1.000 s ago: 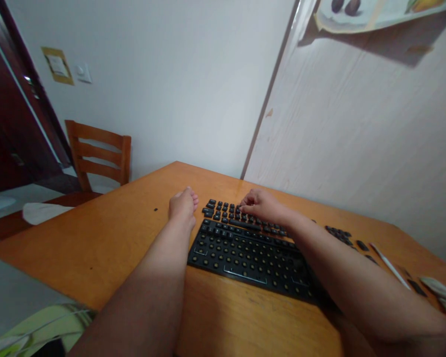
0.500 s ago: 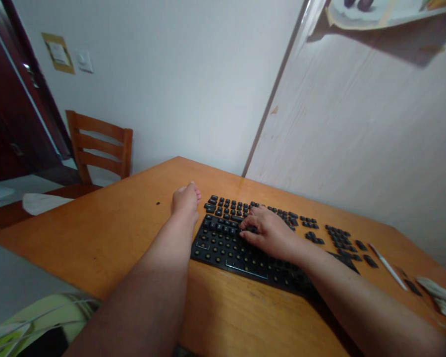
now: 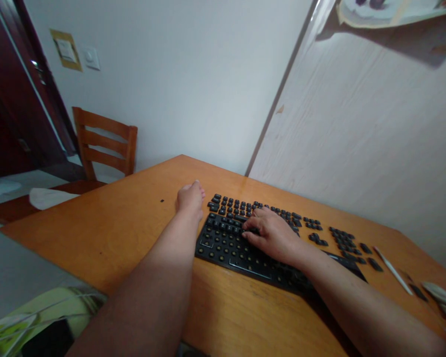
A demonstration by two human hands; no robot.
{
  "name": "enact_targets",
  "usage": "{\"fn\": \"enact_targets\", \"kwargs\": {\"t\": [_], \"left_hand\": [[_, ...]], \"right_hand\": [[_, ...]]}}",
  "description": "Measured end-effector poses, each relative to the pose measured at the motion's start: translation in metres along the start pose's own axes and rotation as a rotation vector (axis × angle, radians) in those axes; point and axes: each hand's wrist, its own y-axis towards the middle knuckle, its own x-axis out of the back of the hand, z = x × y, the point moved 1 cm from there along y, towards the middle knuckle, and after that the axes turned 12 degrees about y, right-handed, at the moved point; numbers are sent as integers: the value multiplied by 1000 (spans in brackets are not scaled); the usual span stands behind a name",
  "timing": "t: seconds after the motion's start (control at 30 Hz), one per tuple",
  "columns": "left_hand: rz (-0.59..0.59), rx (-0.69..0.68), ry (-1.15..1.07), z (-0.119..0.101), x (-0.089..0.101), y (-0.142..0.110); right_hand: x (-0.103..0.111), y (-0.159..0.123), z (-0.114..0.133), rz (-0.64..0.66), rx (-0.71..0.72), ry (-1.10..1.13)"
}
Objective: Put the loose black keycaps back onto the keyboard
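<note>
A black keyboard [image 3: 223, 252] lies on the table, most of its key posts bare, with a few keycaps [image 3: 223, 225] seated at its upper left. My right hand [image 3: 269, 230] is over it, thumb and fingertips closed at the end of that short row, on a keycap largely hidden by the fingers. Loose black keycaps [image 3: 237, 204] stand in rows just behind the keyboard. To the left of them my left hand [image 3: 189, 198] rests on the table with its fingers curled; what they hold, if anything, is hidden.
More loose keycaps [image 3: 342, 240] lie to the right, beside a thin white stick [image 3: 394, 270] and a crumpled pale cloth [image 3: 444, 297]. A small dark bit [image 3: 162, 201] sits left of my left hand. A wooden chair [image 3: 106, 141] stands past the table's left edge.
My right hand has moved from the loose keycaps toward me, down onto the keyboard's upper row. My left hand stays in place on the table. The view has shifted slightly.
</note>
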Motion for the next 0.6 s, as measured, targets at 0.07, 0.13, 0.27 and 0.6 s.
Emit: {"fn": "enact_targets", "kwargs": {"t": [0.07,0.13,0.27,0.6], "left_hand": [[-6,-2,12,0,0,0],[-3,-3,22,0,0,0],[-10,-4,20,0,0,0],[-17,-4,23,-2,0,-3]], "right_hand": [[0,0,1,-3,-7,4],[0,1,2,1,-19,9],[1,2,4,21,-45,0],[4,6,12,65,-74,-66]]}}
